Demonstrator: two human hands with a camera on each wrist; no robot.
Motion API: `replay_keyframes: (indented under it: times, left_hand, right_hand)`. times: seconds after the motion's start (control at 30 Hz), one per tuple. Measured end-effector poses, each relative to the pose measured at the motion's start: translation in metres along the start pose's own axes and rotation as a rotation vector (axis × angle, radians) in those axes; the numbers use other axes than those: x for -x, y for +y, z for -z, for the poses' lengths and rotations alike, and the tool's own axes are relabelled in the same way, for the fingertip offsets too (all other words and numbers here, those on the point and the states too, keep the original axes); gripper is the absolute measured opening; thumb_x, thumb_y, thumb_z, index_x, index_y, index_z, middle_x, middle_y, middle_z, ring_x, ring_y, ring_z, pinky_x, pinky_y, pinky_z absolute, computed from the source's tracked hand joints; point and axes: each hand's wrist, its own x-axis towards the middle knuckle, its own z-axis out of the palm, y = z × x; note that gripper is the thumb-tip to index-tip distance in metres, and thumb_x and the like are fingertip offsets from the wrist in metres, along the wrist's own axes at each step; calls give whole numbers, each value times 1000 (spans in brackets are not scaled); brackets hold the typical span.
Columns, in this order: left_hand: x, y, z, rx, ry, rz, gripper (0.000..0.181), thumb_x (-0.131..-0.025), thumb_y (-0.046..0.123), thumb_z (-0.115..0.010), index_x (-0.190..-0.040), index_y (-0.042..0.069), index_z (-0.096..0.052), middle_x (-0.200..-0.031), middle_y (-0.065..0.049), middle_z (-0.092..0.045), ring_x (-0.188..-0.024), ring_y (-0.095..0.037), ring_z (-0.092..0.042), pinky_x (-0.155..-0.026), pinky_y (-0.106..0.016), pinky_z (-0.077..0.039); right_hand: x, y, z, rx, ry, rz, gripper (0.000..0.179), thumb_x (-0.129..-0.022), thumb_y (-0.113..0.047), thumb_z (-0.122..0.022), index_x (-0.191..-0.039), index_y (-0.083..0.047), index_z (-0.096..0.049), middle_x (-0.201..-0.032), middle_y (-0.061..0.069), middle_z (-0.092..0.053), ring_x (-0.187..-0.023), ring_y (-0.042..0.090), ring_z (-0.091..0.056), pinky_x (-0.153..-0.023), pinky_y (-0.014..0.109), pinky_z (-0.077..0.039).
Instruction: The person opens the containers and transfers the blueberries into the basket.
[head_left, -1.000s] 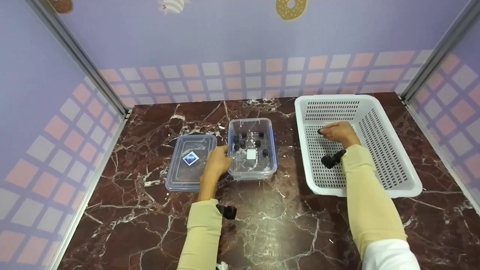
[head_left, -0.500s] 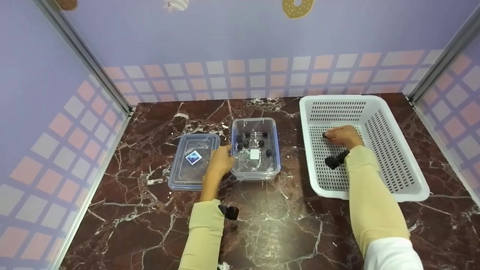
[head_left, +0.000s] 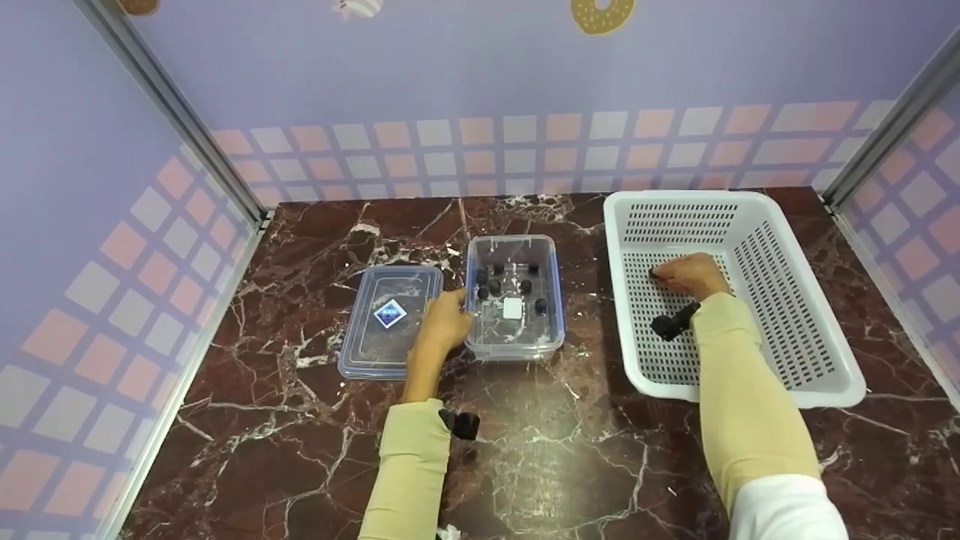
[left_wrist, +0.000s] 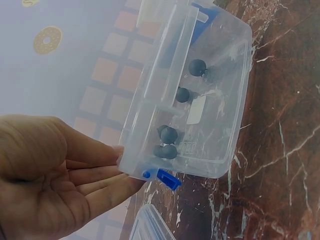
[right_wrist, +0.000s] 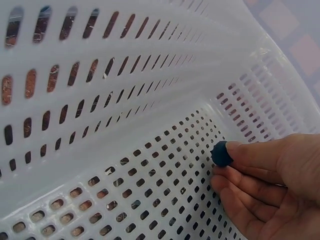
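Note:
In the right wrist view a blueberry (right_wrist: 221,154), round and dark blue, is pinched between the thumb and fingertips of my right hand (right_wrist: 265,185). That hand is inside the white slotted basket (head_left: 616,300), close over its floor. My left hand (head_left: 444,322) holds the left rim of a clear plastic container (head_left: 517,350), its thumb on the rim and fingers beneath, as the left wrist view shows. Several blueberries (left_wrist: 197,67) lie loose on the container's floor around a small white square (head_left: 513,308). A blue clip (left_wrist: 169,179) hangs from the container's side.
A clear lid with a blue edge (head_left: 360,360) and a diamond sticker (head_left: 390,313) lies left of the container, partly behind the left hand. Everything stands on a dark red marbled tabletop (head_left: 555,465). Walls with pastel squares (head_left: 435,163) enclose the back and sides.
My right hand has come slightly lower and nearer in the basket, still pinching the blueberry. The left hand keeps its hold on the container. The head view has shifted a little.

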Motion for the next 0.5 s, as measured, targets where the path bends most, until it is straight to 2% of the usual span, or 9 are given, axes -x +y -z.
replay_keyframes:
  times: [0.23,0.5]
  left_hand:
    - [1,-1,0,-11,18,-33,48,-79,-2,-55,-127,3,-61,-122,-17,-64,-115,-39,-59,-98,-46,-45]
    - [0,-1,0,-9,12,-33,45,-80,-1,-55,-125,4,-62,-120,-17,-65,-110,-38,-61,-97,-45,-46]
  right_hand:
    - [-3,2,1,17,27,-17,45,-85,-9,-66,-124,12,-55,-72,-11,-63,-72,3,-62,-82,25,-54]
    - [-2,-1,0,4,21,-4,45,-86,-7,-65,-124,14,-54,-71,-10,-64,-71,3,-63,-86,27,-53]
